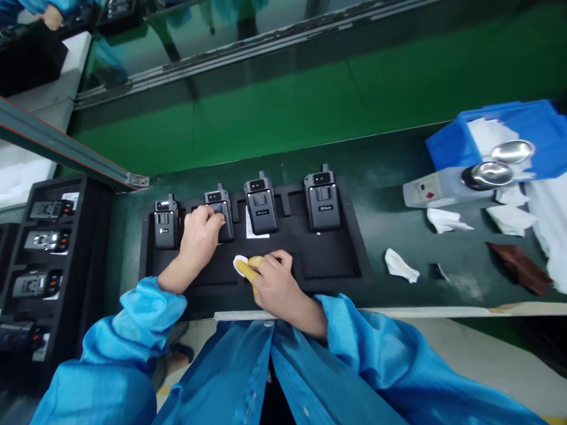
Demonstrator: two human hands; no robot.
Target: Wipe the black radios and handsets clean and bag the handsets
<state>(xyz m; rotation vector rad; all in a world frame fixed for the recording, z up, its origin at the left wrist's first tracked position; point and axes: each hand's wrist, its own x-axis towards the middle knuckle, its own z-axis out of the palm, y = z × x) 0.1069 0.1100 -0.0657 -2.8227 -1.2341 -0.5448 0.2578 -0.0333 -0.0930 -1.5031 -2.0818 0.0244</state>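
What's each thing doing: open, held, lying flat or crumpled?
Four radios: lying clip-side up
Black tray: lying flat beneath them
Left hand: touching second radio from left, grip unclear
Right hand: grip closed on white wipe
Bottle: silver top on
Blue box: open, white sheets inside
Brown cloth: lying crumpled
White scraps: crumpled
Side tray: holding more radios

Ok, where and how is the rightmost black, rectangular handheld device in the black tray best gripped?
Probably across both long edges, mid-body, from above: the black, rectangular handheld device lies with its raised black clip upward, and a gap separates it from the neighbouring black device. I'd avoid the short black stub, a narrow projection at its far end.
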